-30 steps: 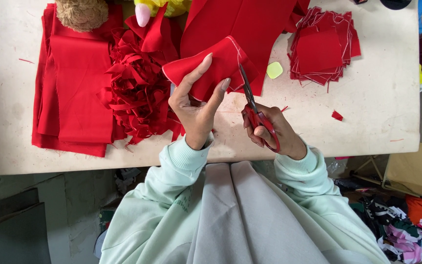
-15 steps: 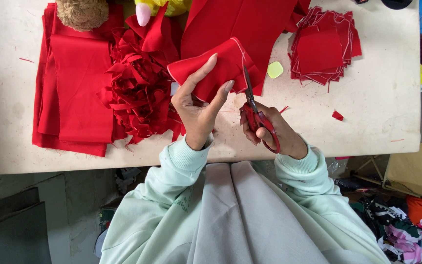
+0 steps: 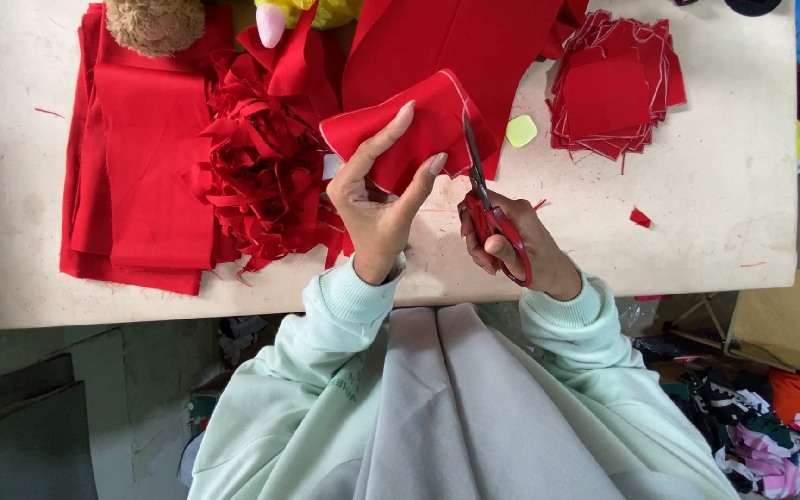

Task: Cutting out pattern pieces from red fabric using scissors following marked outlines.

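Observation:
My left hand (image 3: 377,199) holds up a piece of red cloth (image 3: 400,130) with a white chalk line near its edge. In my right hand (image 3: 511,243) are red-handled scissors (image 3: 488,208), their blades pointing away from me and cutting along the right edge of that piece. Both hands hover over the near middle of a pale table (image 3: 706,222).
A heap of red cloth trimmings (image 3: 266,171) lies left of my hands, beside folded red cloth (image 3: 145,157). A stack of cut red squares (image 3: 613,88) sits at the right, a yellow chalk piece (image 3: 521,131) near it. A plush toy (image 3: 155,23) lies at the far edge.
The red piece has turned slightly in my left hand, and the scissors have moved a little further along its right edge.

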